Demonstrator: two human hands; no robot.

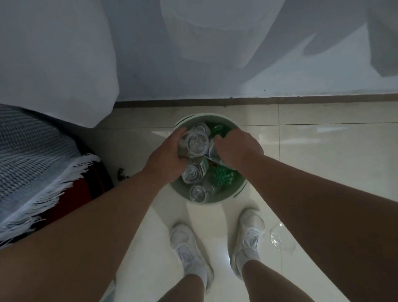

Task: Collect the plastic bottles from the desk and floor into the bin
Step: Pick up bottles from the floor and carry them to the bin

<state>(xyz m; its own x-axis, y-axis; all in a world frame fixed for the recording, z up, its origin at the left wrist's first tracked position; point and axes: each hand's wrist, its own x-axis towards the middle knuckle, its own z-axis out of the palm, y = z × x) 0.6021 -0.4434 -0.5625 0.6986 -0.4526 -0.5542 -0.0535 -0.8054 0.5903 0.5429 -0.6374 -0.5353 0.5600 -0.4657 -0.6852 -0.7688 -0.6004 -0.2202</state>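
Your left hand (169, 158) is curled round a clear bottle (194, 143) atop the brim-full bin (206, 116) near the floor's far edge; your right hand (236, 149) clutches a crumpled bottle (210, 153). Release carelessly and the heap may spill. A stray bottle (281, 238) lies beside your right shoe (248, 239).

The right forearm (330, 202) hides part of a clear bottle (279, 237) on the floor (328, 146); a small dark object (121, 172) left of the bin (205, 201) is too small to identify.

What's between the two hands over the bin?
Head view: a clear plastic bottle, base up, in the left hand, beside a crumpled labelled bottle in the right hand.
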